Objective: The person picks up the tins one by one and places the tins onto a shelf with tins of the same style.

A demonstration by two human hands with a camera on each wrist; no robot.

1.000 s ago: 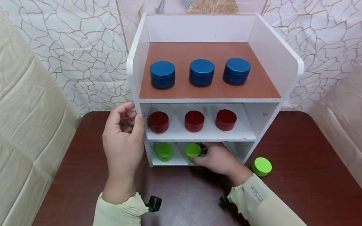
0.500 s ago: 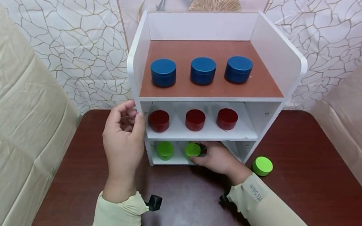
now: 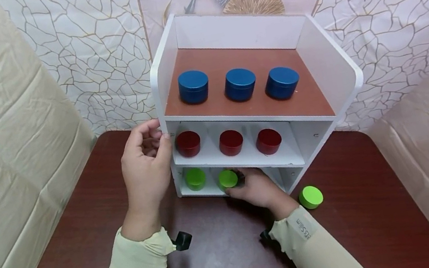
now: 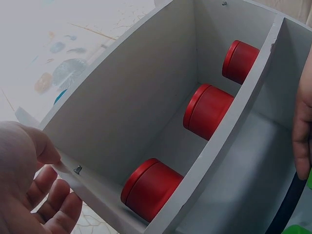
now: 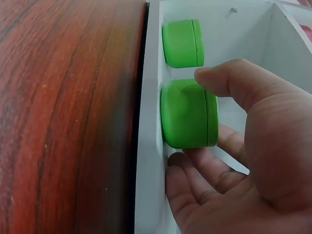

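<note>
A small white shelf unit [image 3: 241, 163] holds round lidded tins. On its bottom level, my right hand [image 3: 256, 186] has thumb and fingers around a green tin [image 5: 187, 114], the thumb at the lid's edge. Another green tin [image 3: 195, 179] stands to its left. My left hand [image 3: 145, 170] grips the front edge of the unit's left side panel [image 4: 80, 187], thumb and fingers on either side. Just right of that panel, on the middle level, is a red tin [image 4: 152, 190].
Two more red tins [image 3: 231, 143] [image 3: 269, 141] share the middle level. Three blue tins [image 3: 240, 84] line the brown top. A third green tin [image 3: 311, 197] sits on the dark wooden table [image 3: 364, 203], right of the unit. Patterned cloth [image 3: 88, 55] hangs behind.
The green tin at my right hand has shifted very slightly left and toward the front. My left hand stays on the side panel, and the other tins keep their places.
</note>
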